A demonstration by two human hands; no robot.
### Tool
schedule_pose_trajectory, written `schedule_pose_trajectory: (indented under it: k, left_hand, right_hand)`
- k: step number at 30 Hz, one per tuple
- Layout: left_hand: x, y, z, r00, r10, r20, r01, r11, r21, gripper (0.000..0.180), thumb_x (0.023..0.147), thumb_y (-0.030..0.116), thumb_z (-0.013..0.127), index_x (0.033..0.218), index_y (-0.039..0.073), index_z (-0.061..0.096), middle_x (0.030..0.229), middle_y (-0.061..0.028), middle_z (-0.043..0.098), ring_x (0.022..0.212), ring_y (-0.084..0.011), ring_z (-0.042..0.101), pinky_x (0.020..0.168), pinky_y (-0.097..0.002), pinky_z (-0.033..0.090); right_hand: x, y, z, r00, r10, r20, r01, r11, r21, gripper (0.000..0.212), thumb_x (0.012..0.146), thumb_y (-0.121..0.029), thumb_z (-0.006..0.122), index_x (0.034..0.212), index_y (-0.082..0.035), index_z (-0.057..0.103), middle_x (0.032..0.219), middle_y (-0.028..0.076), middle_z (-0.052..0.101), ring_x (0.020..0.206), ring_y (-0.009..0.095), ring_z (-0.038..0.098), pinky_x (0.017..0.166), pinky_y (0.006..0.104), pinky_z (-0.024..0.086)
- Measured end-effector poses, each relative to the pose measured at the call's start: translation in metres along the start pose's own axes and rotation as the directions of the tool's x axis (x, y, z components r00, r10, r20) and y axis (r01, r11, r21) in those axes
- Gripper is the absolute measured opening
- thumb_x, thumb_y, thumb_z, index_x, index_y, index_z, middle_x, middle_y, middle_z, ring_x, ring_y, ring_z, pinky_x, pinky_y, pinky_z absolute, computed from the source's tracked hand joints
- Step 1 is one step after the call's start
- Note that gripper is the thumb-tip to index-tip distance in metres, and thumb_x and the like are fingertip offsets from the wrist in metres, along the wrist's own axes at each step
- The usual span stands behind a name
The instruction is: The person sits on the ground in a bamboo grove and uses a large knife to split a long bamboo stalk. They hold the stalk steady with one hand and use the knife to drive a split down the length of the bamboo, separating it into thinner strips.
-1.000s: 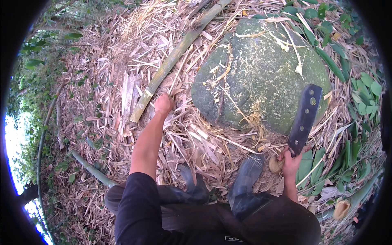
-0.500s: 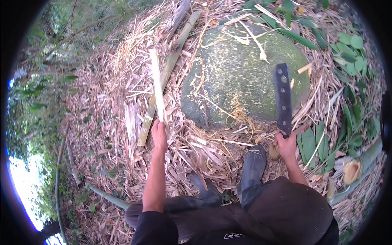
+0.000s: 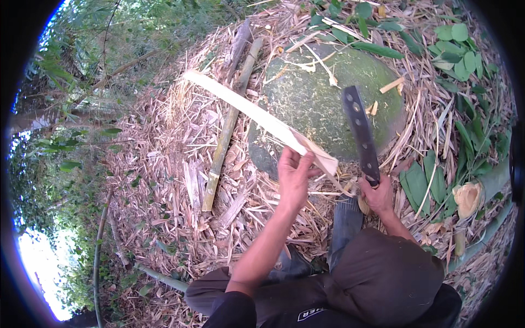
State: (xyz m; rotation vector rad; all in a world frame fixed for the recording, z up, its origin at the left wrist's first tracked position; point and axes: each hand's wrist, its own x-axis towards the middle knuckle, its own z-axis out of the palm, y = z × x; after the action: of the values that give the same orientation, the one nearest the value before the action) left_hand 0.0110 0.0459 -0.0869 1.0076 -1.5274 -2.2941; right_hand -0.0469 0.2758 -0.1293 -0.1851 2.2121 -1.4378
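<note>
In front of my knees, my left hand (image 3: 294, 177) pinches a long, pale strip of split bamboo (image 3: 240, 104) near its lower right end. The strip slants up to the left, across the near left part of a mossy green boulder (image 3: 322, 104). A thin peeling hangs from its near end. My right hand (image 3: 378, 195) is wrapped round the handle of a dark machete (image 3: 359, 128), whose broad blade has a row of holes. The blade points away from me, over the boulder's right side, apart from the strip.
A bamboo pole (image 3: 232, 123) lies left of the boulder beside a grey piece of wood (image 3: 238, 46). Dry shavings (image 3: 164, 175) cover the ground. Large green leaves (image 3: 418, 186) and a cut bamboo stem (image 3: 467, 199) lie at the right. My dark boots (image 3: 345, 221) are just below the boulder.
My left hand has moved right with the strip, which has swung from nearly upright to a slant over the boulder. The machete's tip has tilted to the left.
</note>
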Motion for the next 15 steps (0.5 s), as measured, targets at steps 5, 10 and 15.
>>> schedule_pose_trajectory:
  k: [5, 10, 15]
  left_hand:
    - [-0.022, -0.033, 0.023, 0.972, -0.216, 0.095, 0.236, 0.896, -0.377, 0.016, 0.101, 0.007, 0.055, 0.116, 0.006, 0.050, 0.107, -0.0092, 0.065, 0.096, -0.0212, 0.071, 0.077, -0.0326, 0.064]
    - [-0.035, -0.044, 0.026, 0.963, -0.257, 0.085, 0.271, 0.912, -0.308, 0.025, 0.100, 0.006, 0.054, 0.124, 0.006, 0.047, 0.115, -0.0120, 0.065, 0.102, -0.0239, 0.069, 0.086, -0.0386, 0.059]
    - [-0.042, -0.059, 0.006, 0.952, -0.293, 0.083, 0.305, 0.908, -0.288, 0.030, 0.102, 0.015, 0.053, 0.129, 0.005, 0.046, 0.126, -0.0133, 0.058, 0.115, -0.0247, 0.061, 0.096, -0.0424, 0.053]
  right_hand:
    - [0.003, -0.017, -0.002, 0.971, 0.020, 0.237, -0.116, 0.909, 0.401, 0.048, 0.084, -0.045, 0.079, 0.085, 0.000, 0.064, 0.069, 0.000, 0.061, 0.068, 0.009, 0.058, 0.063, 0.0267, 0.048]
    - [0.012, -0.033, 0.002, 0.985, -0.082, 0.151, 0.032, 0.951, 0.307, 0.042, 0.083, -0.039, 0.083, 0.090, 0.000, 0.068, 0.073, 0.002, 0.065, 0.062, 0.009, 0.061, 0.058, 0.0265, 0.050]
    - [0.008, -0.029, -0.001, 0.937, 0.056, 0.344, -0.209, 0.881, 0.425, 0.024, 0.086, -0.018, 0.081, 0.097, -0.001, 0.068, 0.079, 0.005, 0.067, 0.061, 0.011, 0.061, 0.056, 0.0282, 0.049]
